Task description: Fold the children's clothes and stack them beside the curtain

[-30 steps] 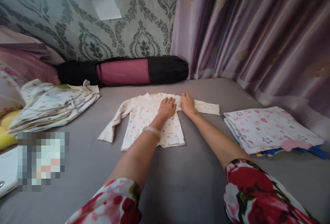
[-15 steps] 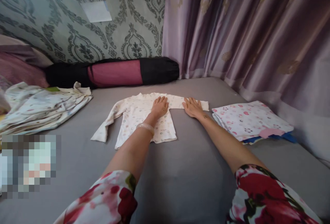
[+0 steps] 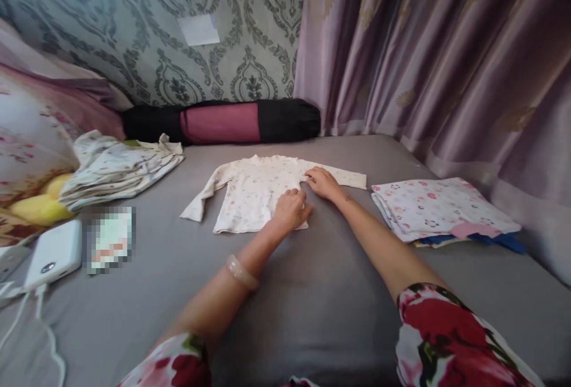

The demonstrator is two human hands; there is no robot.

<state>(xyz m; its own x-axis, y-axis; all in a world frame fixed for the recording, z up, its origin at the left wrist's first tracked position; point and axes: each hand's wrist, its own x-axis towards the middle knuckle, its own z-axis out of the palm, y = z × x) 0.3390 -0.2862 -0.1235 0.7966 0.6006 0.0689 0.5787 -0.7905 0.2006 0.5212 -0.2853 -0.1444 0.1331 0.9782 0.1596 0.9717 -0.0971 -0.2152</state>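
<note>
A small white long-sleeved shirt [image 3: 252, 188] with a faint print lies spread on the grey sheet. Its right-side sleeve stretches straight out, while the left-side one bends down toward me. My left hand [image 3: 292, 208] rests at the shirt's right side near the hem, fingers bent and thumb apart. Close to the underarm on that side is my right hand [image 3: 322, 183], fingers loosely curved and the tips touching the cloth. Neither hand visibly grips the fabric.
Folded printed clothes [image 3: 439, 205] are stacked at the right. A crumpled pile of clothes [image 3: 120, 167] lies left, near a white power bank [image 3: 56, 253] with cables and a pixelated item [image 3: 111, 238]. A black and pink roll bag [image 3: 220, 122] lies along the wall beside curtains [image 3: 379, 48].
My left hand has slid down from the shoulder to the shirt's lower right side. My right hand has drawn left from the sleeve to the underarm. The view has turned left.
</note>
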